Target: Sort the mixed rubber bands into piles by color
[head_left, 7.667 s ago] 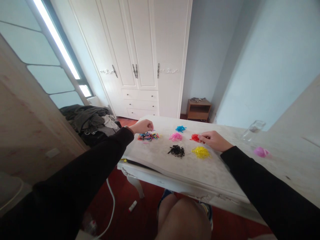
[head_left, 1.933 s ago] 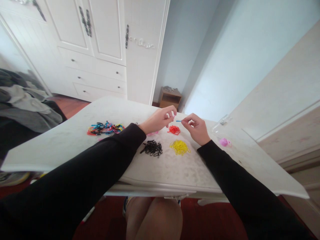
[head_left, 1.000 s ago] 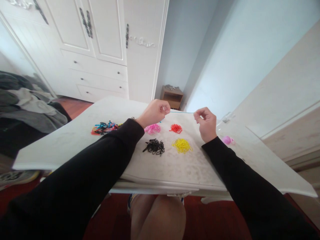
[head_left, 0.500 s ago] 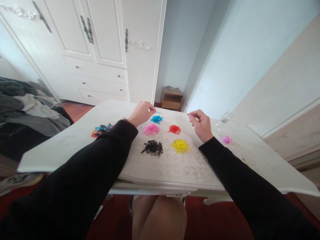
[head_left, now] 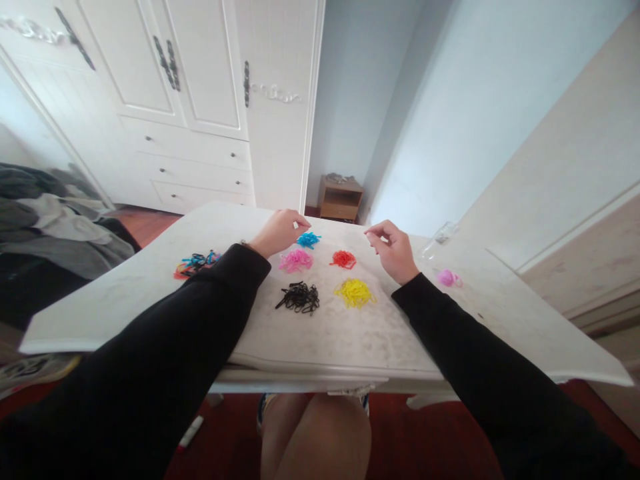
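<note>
My left hand (head_left: 283,230) is closed in a pinch just left of and above a small pile of blue rubber bands (head_left: 309,240). No band shows at its fingertips. My right hand (head_left: 391,248) hovers to the right of the red rubber bands (head_left: 343,259), thumb and forefinger drawn together; whether anything tiny is between them I cannot make out. Pink rubber bands (head_left: 296,261) lie below the blue pile. Nearer me are the black rubber bands (head_left: 300,298) and the yellow rubber bands (head_left: 355,293). A mixed-colour heap of bands (head_left: 196,263) sits left, partly behind my left sleeve.
The piles lie on a white table (head_left: 320,340). Right of my right hand are a clear plastic container (head_left: 440,241) and a pink-purple object (head_left: 449,278). Beyond stand a white wardrobe (head_left: 280,140) and a small wooden cabinet (head_left: 341,200). Clothes (head_left: 65,230) are heaped at left.
The thin blue band that stuck out from my left fingertips no longer shows there. The whole view has shifted slightly; both hands stay near the same piles.
</note>
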`<state>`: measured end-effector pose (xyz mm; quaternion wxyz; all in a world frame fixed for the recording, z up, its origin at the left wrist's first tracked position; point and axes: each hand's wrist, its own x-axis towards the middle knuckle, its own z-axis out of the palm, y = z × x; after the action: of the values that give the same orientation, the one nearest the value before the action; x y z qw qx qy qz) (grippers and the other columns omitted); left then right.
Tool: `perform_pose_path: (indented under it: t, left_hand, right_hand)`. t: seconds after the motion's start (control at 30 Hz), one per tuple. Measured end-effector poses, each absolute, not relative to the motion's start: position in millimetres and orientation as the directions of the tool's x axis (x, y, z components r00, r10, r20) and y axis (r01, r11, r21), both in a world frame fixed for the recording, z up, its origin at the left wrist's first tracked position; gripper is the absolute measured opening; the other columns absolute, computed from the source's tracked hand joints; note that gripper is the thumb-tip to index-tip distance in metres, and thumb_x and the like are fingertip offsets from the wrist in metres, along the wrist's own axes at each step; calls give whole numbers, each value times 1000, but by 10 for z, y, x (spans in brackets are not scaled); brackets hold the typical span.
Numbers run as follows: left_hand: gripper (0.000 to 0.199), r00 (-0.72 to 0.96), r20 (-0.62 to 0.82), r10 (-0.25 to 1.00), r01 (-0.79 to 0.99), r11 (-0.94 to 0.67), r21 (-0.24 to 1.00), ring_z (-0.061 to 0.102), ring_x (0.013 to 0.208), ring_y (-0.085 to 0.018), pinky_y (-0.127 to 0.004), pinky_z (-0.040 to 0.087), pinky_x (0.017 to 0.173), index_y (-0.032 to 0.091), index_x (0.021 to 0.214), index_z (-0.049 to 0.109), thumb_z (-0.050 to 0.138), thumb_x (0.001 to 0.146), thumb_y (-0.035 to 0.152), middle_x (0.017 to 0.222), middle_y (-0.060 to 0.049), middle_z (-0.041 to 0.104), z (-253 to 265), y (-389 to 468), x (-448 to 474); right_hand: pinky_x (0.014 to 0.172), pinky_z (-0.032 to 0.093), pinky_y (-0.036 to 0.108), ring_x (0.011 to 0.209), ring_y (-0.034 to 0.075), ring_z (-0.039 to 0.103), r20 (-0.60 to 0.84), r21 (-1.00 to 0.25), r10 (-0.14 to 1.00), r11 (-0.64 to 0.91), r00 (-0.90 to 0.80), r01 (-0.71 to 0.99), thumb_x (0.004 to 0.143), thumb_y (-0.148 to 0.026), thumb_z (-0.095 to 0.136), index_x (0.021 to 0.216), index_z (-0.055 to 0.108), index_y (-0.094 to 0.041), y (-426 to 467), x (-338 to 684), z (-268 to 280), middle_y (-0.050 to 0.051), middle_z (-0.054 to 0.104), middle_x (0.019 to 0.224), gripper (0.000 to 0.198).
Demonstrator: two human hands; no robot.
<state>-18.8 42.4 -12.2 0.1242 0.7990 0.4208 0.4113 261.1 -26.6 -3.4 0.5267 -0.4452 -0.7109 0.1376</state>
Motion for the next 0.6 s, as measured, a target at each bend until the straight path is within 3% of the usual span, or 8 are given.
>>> perform_pose_path:
  t: [0.2,0.33,0.6]
  left_hand:
    - [14,385,528,757,353,-650,673,64,52,-12,-24,50,54,15,84,82,73,82,26,71,-7,76,-45,208,6]
    - [14,461,512,724,273,-665,695,64,47,-11,-21,46,48,15,75,70,76,80,28,65,-2,72,-15,94,119]
    - [19,569,462,681,155,-640,753,67,49,-12,-18,42,42,19,83,55,73,80,23,70,0,74,7,-55,258]
  right_hand:
    - [57,44,26,75,15,58,603,-618,784,577,-149,534,85,-33,68,82,69,-21,-299,2579,-20,1,62,80,13]
    - [61,47,27,76,15,61,578,-584,781,597,-235,550,86,-35,71,86,72,-21,-322,2556,-28,3,66,85,14]
    - [61,49,28,78,15,64,558,-590,768,634,-315,500,86,-46,76,102,77,-25,-337,2543,-47,4,72,95,26]
